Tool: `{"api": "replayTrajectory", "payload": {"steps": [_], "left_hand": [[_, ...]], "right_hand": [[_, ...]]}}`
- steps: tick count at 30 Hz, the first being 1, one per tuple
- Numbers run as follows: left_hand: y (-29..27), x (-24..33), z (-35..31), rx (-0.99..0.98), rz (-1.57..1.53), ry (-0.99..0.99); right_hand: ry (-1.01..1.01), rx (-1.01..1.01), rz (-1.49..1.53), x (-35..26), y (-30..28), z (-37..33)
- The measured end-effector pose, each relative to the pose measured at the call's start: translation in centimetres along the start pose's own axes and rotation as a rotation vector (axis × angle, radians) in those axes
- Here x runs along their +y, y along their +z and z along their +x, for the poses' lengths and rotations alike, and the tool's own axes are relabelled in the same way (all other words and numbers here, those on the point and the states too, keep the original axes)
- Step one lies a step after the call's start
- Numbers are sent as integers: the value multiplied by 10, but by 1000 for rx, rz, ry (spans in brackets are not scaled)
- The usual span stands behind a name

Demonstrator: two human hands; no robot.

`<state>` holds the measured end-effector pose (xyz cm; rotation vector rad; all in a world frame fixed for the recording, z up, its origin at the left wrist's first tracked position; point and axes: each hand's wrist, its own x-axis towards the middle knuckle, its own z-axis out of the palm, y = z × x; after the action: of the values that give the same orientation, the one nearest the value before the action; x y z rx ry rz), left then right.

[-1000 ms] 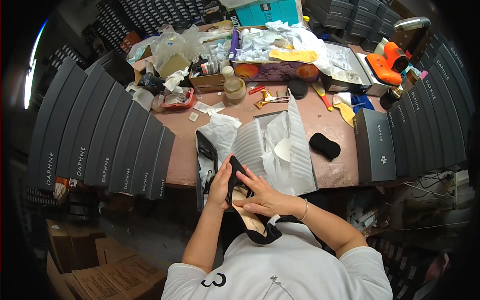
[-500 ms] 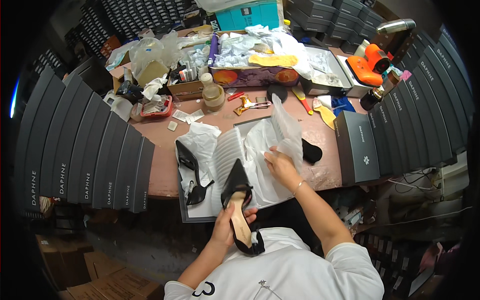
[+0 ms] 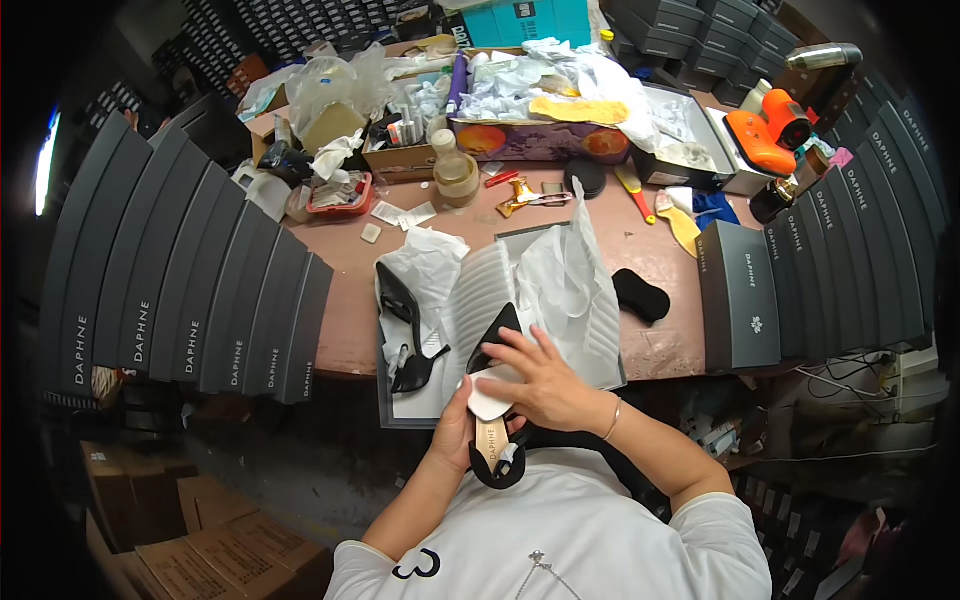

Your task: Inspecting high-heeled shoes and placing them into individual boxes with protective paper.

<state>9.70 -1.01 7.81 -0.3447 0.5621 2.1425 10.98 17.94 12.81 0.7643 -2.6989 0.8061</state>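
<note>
A black pointed high-heeled shoe with a beige insole rests in my left hand, whose fingers wrap round its side, toe pointing away from me. Over its middle lies my right hand, fingers stretched toward the toe. Under that hand's thumb is a rounded white pad, partly hidden, lying against the insole. The matching black shoe lies on its side in the open grey shoebox, beside ribbed white foam and crumpled white tissue paper.
Stacks of dark grey shoeboxes flank me, left and right. Behind the open box are a glue bottle, a brush and a carton of crumpled paper. A black pad lies to the right.
My right hand has left the white wrapping at the box's right side and come over the shoe, with a white pad now under its thumb. My left hand still holds the shoe.
</note>
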Motion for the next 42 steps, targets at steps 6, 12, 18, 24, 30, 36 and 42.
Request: {"api": "replayTrajectory", "payload": {"steps": [6, 12, 18, 24, 30, 36, 42], "left_hand": [[6, 14, -12, -14, -45, -22], [-1, 6, -9, 190, 21, -22], [-1, 3, -3, 153, 245, 167], [7, 2, -1, 165, 330, 323], [-5, 5, -4, 123, 275, 289], [6, 14, -12, 100, 113, 162], [16, -9, -14, 80, 267, 272]], "right_hand": [[-229, -56, 30, 7, 9, 4], [105, -317, 19, -3, 8, 3], [54, -321, 186, 8, 5, -4], [22, -164, 283, -6, 4, 8], [-151, 13, 139, -9, 34, 2], [-212, 106, 108, -21, 18, 6], [94, 85, 28, -6, 48, 10]]}}
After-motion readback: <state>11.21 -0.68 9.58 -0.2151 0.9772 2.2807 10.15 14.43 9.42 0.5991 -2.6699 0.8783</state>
